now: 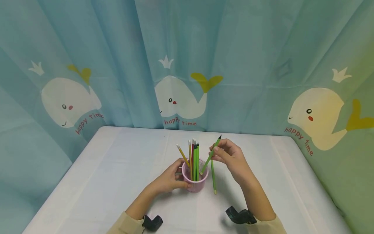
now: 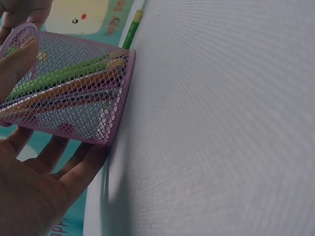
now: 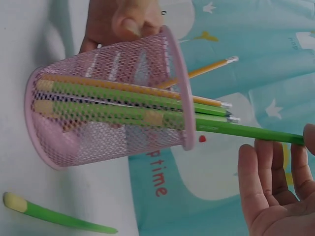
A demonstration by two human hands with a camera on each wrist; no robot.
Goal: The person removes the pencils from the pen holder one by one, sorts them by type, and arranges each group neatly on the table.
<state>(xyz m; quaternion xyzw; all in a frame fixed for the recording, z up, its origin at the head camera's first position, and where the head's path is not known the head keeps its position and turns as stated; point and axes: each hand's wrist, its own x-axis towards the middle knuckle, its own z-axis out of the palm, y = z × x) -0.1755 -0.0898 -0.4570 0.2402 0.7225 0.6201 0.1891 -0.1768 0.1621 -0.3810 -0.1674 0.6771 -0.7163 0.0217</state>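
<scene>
A pink mesh pencil cup (image 1: 195, 186) stands upright on the white table, with my left hand (image 1: 168, 178) gripping its left side, thumb in front and fingers behind. Inside the cup are several green pencils (image 3: 98, 114), yellow pencils (image 1: 183, 154) and a red one. Between thumb and fingertips my right hand (image 1: 230, 159) pinches a green pencil (image 3: 246, 132), black point up. Its yellow-banded lower end is within the cup's mouth, above the bottom. A loose green pencil (image 1: 214, 178) lies on the table right of the cup, under the right hand.
The white table (image 1: 117, 182) ends at a back edge in front of a blue-green curtain (image 1: 251, 65) printed with whales. Black straps or mounts (image 1: 241, 216) are on both wrists, close to the beige sleeves (image 1: 125, 224).
</scene>
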